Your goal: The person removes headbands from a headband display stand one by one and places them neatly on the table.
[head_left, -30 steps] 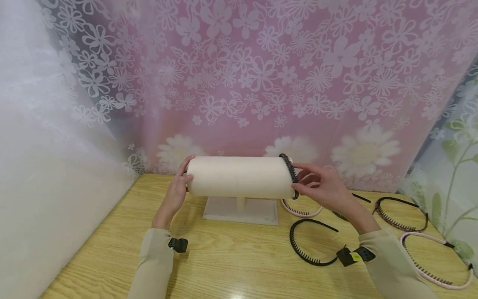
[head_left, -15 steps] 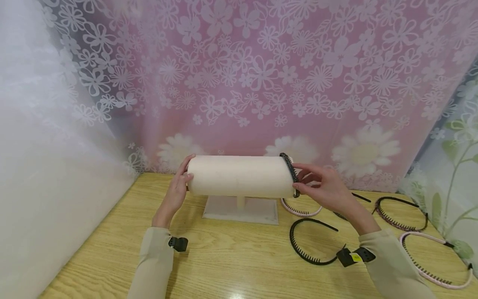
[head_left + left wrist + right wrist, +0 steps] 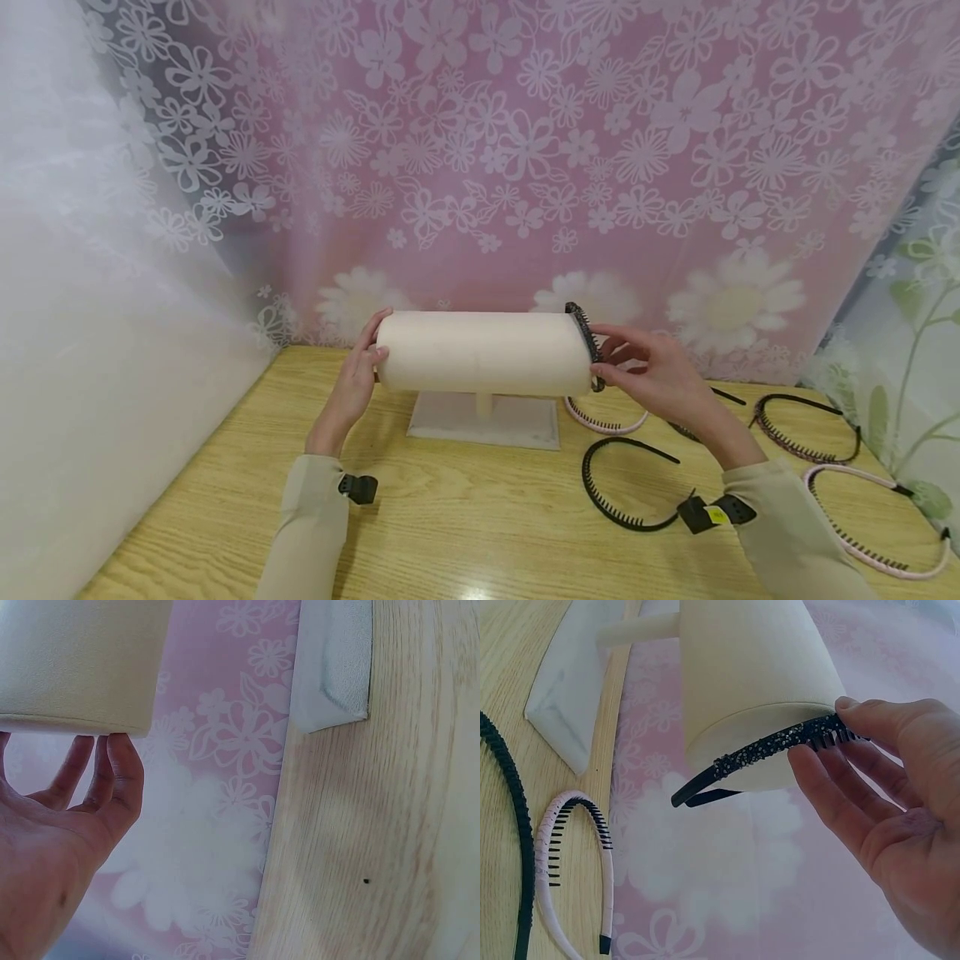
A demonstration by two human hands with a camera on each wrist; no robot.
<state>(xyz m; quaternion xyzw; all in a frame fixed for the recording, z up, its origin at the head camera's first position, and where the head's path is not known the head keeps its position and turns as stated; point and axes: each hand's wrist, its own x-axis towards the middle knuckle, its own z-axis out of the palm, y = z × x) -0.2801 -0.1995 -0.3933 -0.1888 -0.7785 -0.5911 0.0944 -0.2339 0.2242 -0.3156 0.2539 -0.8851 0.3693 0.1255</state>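
A cream padded roll on a T-shaped headband display stand (image 3: 480, 354) lies level above its base. My left hand (image 3: 351, 383) grips the roll's left end, thumb at the front; in the left wrist view its fingertips (image 3: 120, 750) meet the end's rim. At the roll's right end, my right hand (image 3: 648, 371) pinches a black, glitter-covered toothed headband (image 3: 769, 746) between thumb and fingers. The headband stands tilted across the end face, its top leaning slightly left in the head view. Its two free tips point down past the roll's edge in the right wrist view.
The stand's pale base (image 3: 450, 421) rests on the wooden table (image 3: 420, 517). Several more headbands lie to the right: a black one (image 3: 592, 492) in front, a pink one (image 3: 547, 877) near the base, a dark one (image 3: 795, 446) and another pink one (image 3: 862, 550). A floral curtain (image 3: 465, 167) hangs behind.
The glittery headband has shifted slightly to the right and up, off the roll's surface toward its end face, with my right hand moving along. My left hand has stayed in place.
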